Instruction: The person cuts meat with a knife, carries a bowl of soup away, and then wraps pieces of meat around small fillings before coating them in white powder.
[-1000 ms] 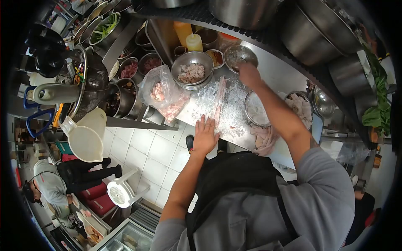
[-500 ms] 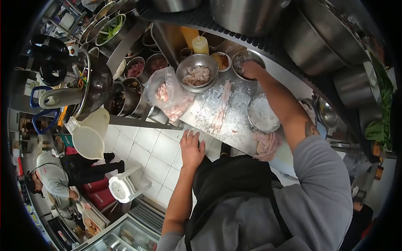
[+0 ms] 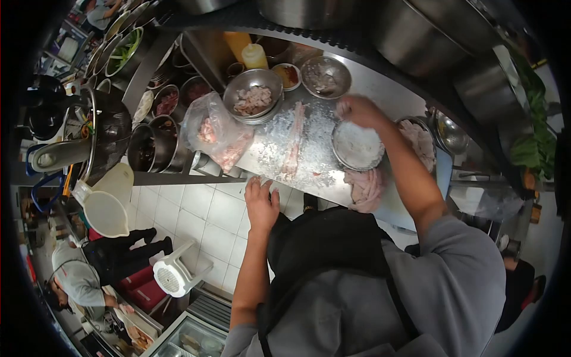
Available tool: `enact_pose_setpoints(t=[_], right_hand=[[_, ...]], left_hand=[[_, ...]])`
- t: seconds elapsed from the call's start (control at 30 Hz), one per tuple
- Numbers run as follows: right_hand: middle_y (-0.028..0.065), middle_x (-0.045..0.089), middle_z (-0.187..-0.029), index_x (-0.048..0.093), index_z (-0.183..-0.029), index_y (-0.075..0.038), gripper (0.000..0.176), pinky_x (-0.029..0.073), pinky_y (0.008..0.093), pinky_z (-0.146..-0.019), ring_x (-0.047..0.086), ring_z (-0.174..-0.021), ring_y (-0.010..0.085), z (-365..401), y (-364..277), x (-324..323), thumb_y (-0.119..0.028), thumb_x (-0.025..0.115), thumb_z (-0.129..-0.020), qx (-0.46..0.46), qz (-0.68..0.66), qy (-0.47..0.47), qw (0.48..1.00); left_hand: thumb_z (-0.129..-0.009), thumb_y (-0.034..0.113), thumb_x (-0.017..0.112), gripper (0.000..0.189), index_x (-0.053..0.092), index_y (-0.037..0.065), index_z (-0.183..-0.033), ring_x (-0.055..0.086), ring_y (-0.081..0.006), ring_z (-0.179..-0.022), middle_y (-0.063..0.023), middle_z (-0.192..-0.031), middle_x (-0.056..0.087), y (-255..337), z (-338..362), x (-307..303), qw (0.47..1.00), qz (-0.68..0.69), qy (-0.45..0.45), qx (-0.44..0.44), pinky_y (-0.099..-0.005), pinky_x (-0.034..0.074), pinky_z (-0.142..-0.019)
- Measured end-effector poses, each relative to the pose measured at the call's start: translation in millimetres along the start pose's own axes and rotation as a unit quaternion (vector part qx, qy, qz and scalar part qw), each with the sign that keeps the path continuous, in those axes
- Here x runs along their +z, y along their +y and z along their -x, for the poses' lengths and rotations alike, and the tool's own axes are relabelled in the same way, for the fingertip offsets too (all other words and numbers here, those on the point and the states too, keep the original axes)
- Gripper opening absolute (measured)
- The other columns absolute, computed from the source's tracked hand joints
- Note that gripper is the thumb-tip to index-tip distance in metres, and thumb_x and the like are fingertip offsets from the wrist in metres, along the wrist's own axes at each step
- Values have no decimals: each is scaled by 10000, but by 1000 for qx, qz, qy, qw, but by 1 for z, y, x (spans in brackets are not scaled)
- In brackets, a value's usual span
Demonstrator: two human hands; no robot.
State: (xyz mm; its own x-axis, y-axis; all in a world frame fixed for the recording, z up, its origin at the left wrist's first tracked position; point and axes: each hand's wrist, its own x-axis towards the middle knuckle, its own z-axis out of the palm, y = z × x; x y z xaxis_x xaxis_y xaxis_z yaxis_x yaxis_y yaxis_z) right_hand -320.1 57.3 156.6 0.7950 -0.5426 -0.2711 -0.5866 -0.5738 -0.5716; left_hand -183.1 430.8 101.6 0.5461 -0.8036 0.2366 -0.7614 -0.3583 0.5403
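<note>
The right hand (image 3: 357,111) has drawn back from the far steel bowl (image 3: 325,76) and now hangs over the near rim of the flour bowl (image 3: 357,147). Its fingers are curled in and blurred, so whether they pinch anything cannot be told. The left hand (image 3: 262,202) has stayed at the near edge of the counter (image 3: 380,98), flat, fingers slightly spread, holding nothing.

The counter is brushed steel, dusted white and grainy where the work goes on. On that dusted patch lies a long, thin strip of meat (image 3: 292,143), pinkish and coated in flour. Its long axis runs from the bowl of chopped meat (image 3: 253,98) at the far end towards the person, and its near end stops just short of the left hand. The flour bowl is round, shallow and metal, filled with white powder, and stands just right of the strip.

A crumpled clear plastic bag (image 3: 214,134) of pink meat slumps left of the strip. A limp pile of pale fillets (image 3: 364,187) lies at the counter's near edge, below the flour bowl.
</note>
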Motion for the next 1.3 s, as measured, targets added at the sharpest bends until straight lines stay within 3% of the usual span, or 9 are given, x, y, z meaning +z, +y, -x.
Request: enact_pose_setpoints(t=[0.03, 0.23, 0.33, 0.47, 0.63, 0.73, 0.87, 1.17, 1.3], right_hand=[[197, 668, -934, 669, -968, -50, 234, 504, 437, -827, 644, -938, 361, 20, 29, 27, -134, 695, -751, -62, -8, 48, 997], [176, 686, -1011, 697, -981, -79, 264, 493, 474, -870, 645, -967, 362, 80, 46, 83, -231, 673, -767, -7, 273, -22, 962], [199, 681, -1026, 693, -978, -58, 254, 495, 476, -877, 640, -1006, 368, 89, 44, 87, -203, 632, -779, -92, 267, 36, 959], [191, 684, -1029, 702, -1064, -58, 337, 496, 490, -880, 632, -1035, 377, 83, 43, 93, -181, 605, -766, 41, 158, -7, 987], [172, 682, -1080, 703, -1090, -65, 342, 485, 470, -897, 619, -1062, 347, 98, 31, 79, -217, 590, -805, 17, 335, 35, 941], [146, 666, -1103, 720, -1028, -64, 319, 458, 417, -926, 566, -1118, 310, 80, 44, 91, -246, 607, -792, 72, 166, -7, 983], [125, 696, -998, 746, -882, -73, 228, 444, 390, -939, 552, -1105, 308, 102, 38, 75, -215, 604, -775, 12, 252, 110, 961], [154, 703, -1087, 748, -972, -41, 263, 466, 399, -968, 616, -1112, 288, 77, 43, 89, -182, 582, -824, 107, 225, 42, 967], [183, 683, -1096, 725, -997, -74, 263, 501, 456, -911, 623, -1061, 348, 73, 55, 94, -163, 531, -843, 130, 164, 41, 977]], left_hand=[[-841, 132, 657, 280, 666, 5, -1090, 464, -416, -1227, -231, -1215, 572, 2, -1, 2, 1000, 4, 0, 0, -501, 379, -1034], [-826, 130, 666, 282, 661, 22, -1087, 490, -387, -1187, -217, -1181, 583, 46, -44, 12, 994, 37, -21, 102, -478, 400, -986], [-822, 153, 668, 289, 662, 38, -1087, 514, -361, -1109, -181, -1130, 611, 76, -68, 22, 986, 33, -8, 166, -459, 409, -951], [-840, 224, 646, 298, 674, 77, -1098, 534, -319, -1029, -115, -1075, 656, 114, -96, 43, 972, -27, -118, 204, -446, 424, -874], [-855, 283, 597, 336, 679, 82, -1111, 556, -314, -1053, -108, -1059, 676, 143, -120, 79, 910, -166, -228, 305, -475, 416, -897], [-885, 266, 509, 344, 694, 103, -1126, 539, -311, -1143, -106, -1119, 674, 151, -133, 109, 849, -269, -288, 353, -492, 384, -958], [-896, 284, 472, 383, 698, 92, -1138, 496, -359, -1243, -144, -1258, 632, 159, -143, 138, 794, -332, -375, 344, -500, 357, -1015], [-893, 239, 480, 297, 700, 94, -1029, 679, -293, -962, -109, -995, 722, 123, -156, 201, 830, -247, -347, 360, -476, 432, -947], [-866, 190, 547, 187, 712, 131, -931, 682, -277, -954, -103, -948, 726, 139, -153, 151, 840, -266, -256, 398, -445, 440, -923]])
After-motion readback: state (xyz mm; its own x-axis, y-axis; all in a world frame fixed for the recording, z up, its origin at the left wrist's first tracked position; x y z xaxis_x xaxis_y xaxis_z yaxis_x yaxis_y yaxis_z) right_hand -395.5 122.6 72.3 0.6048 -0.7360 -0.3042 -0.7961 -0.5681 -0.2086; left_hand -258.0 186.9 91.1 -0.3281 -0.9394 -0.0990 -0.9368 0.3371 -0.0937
